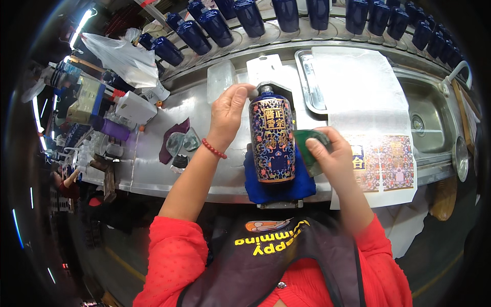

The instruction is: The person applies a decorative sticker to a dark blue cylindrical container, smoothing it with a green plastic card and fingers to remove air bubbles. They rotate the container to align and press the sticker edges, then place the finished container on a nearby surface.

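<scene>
A dark blue bottle (pixel 272 143) with a colourful floral decal lies with its neck away from me, over a blue cloth (pixel 302 187). My left hand (pixel 228 111) is closed at its neck, fingertips against the bottle beside the mouth; the far fingers are partly hidden. In my right hand (pixel 330 153) is a flat green scraper (pixel 306 142), gripped between thumb and fingers. Its edge is close to the bottle's right side; whether they touch I cannot tell. White sheets with printed floral decals (pixel 391 163) lie to the right of that hand.
Several plain blue bottles (pixel 249 19) stand in a curved row behind the steel table (pixel 192 105). A sink (pixel 424 115) is at the right. Purple cloth (pixel 171 138) and greenish pieces (pixel 183 141) lie left. A clear plastic tub (pixel 221 79) stands at the back.
</scene>
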`<action>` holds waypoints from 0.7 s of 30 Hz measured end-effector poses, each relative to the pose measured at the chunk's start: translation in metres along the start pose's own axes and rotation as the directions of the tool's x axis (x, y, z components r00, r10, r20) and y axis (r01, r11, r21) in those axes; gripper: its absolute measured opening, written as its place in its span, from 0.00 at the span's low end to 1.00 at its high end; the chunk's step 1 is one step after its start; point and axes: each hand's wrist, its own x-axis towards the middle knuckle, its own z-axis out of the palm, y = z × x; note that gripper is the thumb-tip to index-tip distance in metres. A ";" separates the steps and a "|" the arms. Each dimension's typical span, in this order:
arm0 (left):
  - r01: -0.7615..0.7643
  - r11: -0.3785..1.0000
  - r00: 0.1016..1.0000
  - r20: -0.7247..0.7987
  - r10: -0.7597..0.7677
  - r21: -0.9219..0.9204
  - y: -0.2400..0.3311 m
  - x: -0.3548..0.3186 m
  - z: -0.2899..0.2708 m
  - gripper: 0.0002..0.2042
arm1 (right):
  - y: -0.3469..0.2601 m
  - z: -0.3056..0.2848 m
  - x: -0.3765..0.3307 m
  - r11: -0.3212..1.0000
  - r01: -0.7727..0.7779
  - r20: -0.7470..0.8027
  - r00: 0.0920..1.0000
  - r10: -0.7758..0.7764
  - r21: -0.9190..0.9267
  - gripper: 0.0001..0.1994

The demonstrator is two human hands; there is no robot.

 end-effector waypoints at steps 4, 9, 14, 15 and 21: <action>0.522 0.728 0.846 0.162 -0.508 -0.445 -0.012 -0.005 0.007 0.29 | -0.007 -0.007 -0.010 0.934 -0.118 0.169 0.984 0.064 0.337 0.08; 0.628 0.497 0.768 0.578 -0.275 -0.598 -0.025 0.029 0.022 0.28 | -0.001 0.002 -0.047 0.790 -0.453 0.513 0.833 0.209 0.414 0.10; 0.639 0.519 0.761 0.566 -0.318 -0.567 -0.026 0.034 0.017 0.18 | 0.006 0.015 -0.057 0.589 -0.305 0.267 0.951 0.154 0.748 0.10; 0.628 0.543 0.766 0.564 -0.308 -0.558 -0.024 0.030 0.013 0.17 | 0.005 0.013 -0.057 0.570 -0.312 0.284 0.949 0.141 0.760 0.11; 0.514 0.671 0.836 0.487 -0.253 -0.534 -0.005 0.010 -0.025 0.18 | 0.001 0.001 -0.050 0.494 -0.301 0.331 0.943 0.028 0.816 0.15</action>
